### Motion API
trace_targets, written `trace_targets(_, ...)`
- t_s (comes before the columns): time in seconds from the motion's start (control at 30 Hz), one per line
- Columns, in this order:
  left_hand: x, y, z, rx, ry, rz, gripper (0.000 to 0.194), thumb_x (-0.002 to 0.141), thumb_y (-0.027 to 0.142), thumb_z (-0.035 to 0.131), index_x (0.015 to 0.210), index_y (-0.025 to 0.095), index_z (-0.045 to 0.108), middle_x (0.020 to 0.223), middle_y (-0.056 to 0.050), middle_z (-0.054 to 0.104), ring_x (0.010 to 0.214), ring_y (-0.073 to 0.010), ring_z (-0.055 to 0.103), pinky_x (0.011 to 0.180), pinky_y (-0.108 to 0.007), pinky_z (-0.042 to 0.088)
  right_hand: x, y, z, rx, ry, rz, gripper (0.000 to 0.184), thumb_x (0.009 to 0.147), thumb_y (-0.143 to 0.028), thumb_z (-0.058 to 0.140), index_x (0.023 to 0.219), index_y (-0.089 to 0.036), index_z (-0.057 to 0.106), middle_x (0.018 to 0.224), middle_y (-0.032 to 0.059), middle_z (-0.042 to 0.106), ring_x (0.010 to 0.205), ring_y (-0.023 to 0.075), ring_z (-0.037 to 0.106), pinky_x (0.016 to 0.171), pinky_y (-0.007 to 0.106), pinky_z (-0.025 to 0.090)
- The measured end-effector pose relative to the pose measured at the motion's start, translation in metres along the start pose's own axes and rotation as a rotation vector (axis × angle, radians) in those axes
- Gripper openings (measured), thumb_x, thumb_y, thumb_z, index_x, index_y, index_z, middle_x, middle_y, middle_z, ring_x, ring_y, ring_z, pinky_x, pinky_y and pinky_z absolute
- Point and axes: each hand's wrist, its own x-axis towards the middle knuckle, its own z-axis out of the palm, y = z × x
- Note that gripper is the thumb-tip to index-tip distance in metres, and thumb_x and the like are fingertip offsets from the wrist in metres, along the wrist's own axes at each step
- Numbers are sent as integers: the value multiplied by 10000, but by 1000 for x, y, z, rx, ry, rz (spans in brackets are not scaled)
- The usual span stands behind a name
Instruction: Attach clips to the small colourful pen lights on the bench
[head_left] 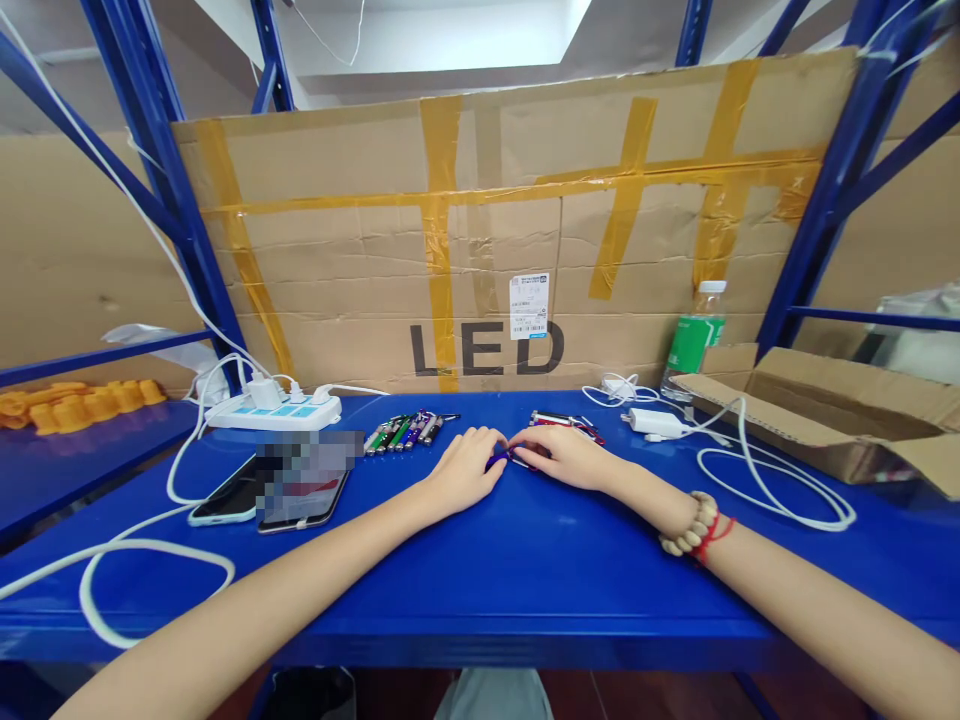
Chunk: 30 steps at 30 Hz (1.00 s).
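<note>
My left hand [466,470] and my right hand [568,456] meet just above the blue tabletop, fingertips nearly touching. Between them lies a small purple pen-like piece [496,459], largely covered by the fingers. My left thumb and fingers are closed on its left end; my right thumb and forefinger pinch at its other end. To the left of my left hand, several short metallic pens [405,433] in green, purple and dark colours lie in a slanted row. More pens [566,420], red and dark ones among them, lie behind my right hand and are partly hidden by it.
Two phones [307,500] and a white power strip [274,411] with cables are on the left. At right are a white charger [654,423], a looped cable [817,522], a green-labelled bottle [694,340] and an open cardboard box [825,410]. A cardboard wall [360,270] stands behind.
</note>
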Motion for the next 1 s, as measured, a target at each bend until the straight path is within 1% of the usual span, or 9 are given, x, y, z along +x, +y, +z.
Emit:
trace_targets(0.07, 1, -2, 1, 29, 2, -43, 131, 844, 281, 431, 901, 194, 511, 880, -34, 564, 848, -204, 501, 745, -345, 410, -1, 0, -1, 13, -32, 22, 229, 859, -319, 436, 969, -188, 589, 729, 17, 617, 642, 137, 551, 596, 242, 412)
trace_targets(0.13, 1, -3, 1, 39, 12, -72, 155, 839, 326, 445, 840, 188, 516, 850, -32, 563, 827, -205, 505, 737, -347, 405, -2, 0, -1, 2, -33, 24, 216, 851, -327, 449, 933, -181, 585, 724, 18, 596, 636, 134, 536, 580, 237, 408)
trace_targets(0.27, 1, -5, 3, 2, 25, -65, 201, 838, 379, 460, 790, 188, 499, 814, -21, 563, 806, -198, 502, 710, -332, 403, -2, -3, -1, -39, 18, -25, 186, 836, -281, 465, 958, -180, 562, 859, 45, 577, 747, 149, 537, 668, 264, 434)
trace_targets(0.4, 1, -6, 4, -42, 46, 0, 132, 853, 323, 461, 847, 196, 496, 849, -11, 563, 817, -180, 502, 729, -315, 405, -2, -5, 0, -62, 10, -114, 239, 843, -281, 462, 1032, -176, 564, 989, 76, 553, 890, 178, 529, 797, 312, 431)
trace_targets(0.5, 0, -6, 3, -49, 65, -4, 108, 850, 296, 465, 882, 197, 493, 855, -11, 553, 808, -171, 507, 732, -307, 415, 0, -4, 2, -103, -8, -133, 246, 871, -280, 423, 1015, -171, 589, 985, 78, 568, 892, 177, 539, 806, 310, 432)
trace_targets(0.67, 0, -4, 4, 20, 60, -84, 141, 847, 300, 452, 921, 194, 508, 871, -25, 553, 833, -195, 508, 743, -332, 427, 1, 1, 4, -194, 39, -27, 223, 864, -252, 442, 1002, -193, 607, 921, 60, 604, 870, 182, 556, 759, 296, 440)
trace_targets(0.8, 1, -5, 5, 42, 52, -104, 163, 872, 285, 412, 946, 193, 525, 889, -34, 551, 865, -199, 510, 774, -343, 424, 0, 7, 2, -147, 80, 41, 204, 838, -252, 480, 975, -204, 624, 898, 51, 606, 872, 180, 555, 761, 290, 440)
trace_targets(0.87, 1, -5, 4, 22, 55, -98, 145, 862, 269, 435, 944, 189, 524, 890, -34, 550, 859, -196, 513, 773, -338, 426, -2, 8, 1, -101, 82, 14, 213, 822, -255, 500, 987, -196, 621, 902, 55, 595, 856, 175, 552, 764, 291, 441)
trace_targets(1.0, 1, -5, 3, -50, 68, -37, 103, 839, 210, 464, 925, 192, 518, 894, -29, 542, 856, -183, 513, 779, -317, 429, -2, 4, 1, -29, 42, -110, 262, 834, -315, 495, 1034, -182, 600, 933, 70, 582, 883, 181, 536, 810, 315, 424)
